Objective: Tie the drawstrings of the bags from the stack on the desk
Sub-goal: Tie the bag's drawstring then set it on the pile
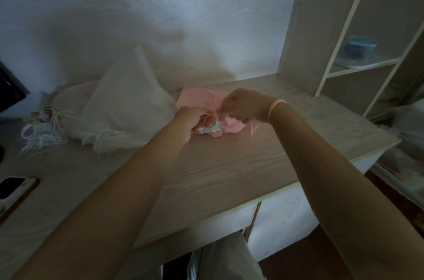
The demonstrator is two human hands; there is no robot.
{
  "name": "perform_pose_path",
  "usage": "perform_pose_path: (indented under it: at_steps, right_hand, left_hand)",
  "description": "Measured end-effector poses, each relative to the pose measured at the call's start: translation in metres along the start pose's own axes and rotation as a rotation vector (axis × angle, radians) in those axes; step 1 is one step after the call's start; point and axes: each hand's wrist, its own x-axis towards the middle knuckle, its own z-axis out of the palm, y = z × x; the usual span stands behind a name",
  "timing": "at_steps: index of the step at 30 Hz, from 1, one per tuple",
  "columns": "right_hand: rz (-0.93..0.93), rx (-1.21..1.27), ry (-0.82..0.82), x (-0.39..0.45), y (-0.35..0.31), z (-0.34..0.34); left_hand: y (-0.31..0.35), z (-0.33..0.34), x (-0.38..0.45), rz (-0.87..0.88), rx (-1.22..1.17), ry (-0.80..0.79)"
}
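Pink soft cloth bag point(197, 98) is getting tied: left hand point(189, 121) is gripping its bunched top, right hand point(243, 105), at three o'clock, is pinching the thin string point(210, 114); next, pulling tight

pink bag point(202, 101): mostly hidden behind both hands
phone point(13, 188): cut by left edge
shelf box point(360, 46): blurred

The desk point(206, 165) is pale, matt wood-grain laminate. The pink bag point(197, 98) looks like soft matt cloth; the white bags point(124, 105) are thin, translucent fabric with stringy cords.
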Motion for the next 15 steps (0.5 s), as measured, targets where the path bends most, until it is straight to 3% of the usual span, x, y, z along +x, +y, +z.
perform_pose_path:
  at_steps: [2, 4, 6, 11, 15]
  right_hand:
    - [0.063, 0.054, -0.412, -0.015, -0.008, -0.002]
    - [0.134, -0.05, -0.576, -0.017, -0.006, 0.002]
    - [0.177, -0.148, -0.492, -0.012, -0.005, 0.003]
    - [0.13, -0.029, 0.05, 0.001, 0.0, 0.008]
    - [0.086, -0.125, 0.177, 0.012, 0.009, 0.033]
  left_hand:
    - [0.0, 0.0, 0.001, -0.008, -0.021, 0.03]
    - [0.0, -0.001, 0.0, -0.012, -0.031, 0.034]
    - [0.0, 0.001, -0.002, -0.02, -0.019, 0.016]
    - [-0.006, 0.002, 0.0, -0.035, -0.032, -0.007]
    - [-0.008, 0.002, 0.0, -0.018, -0.015, -0.012]
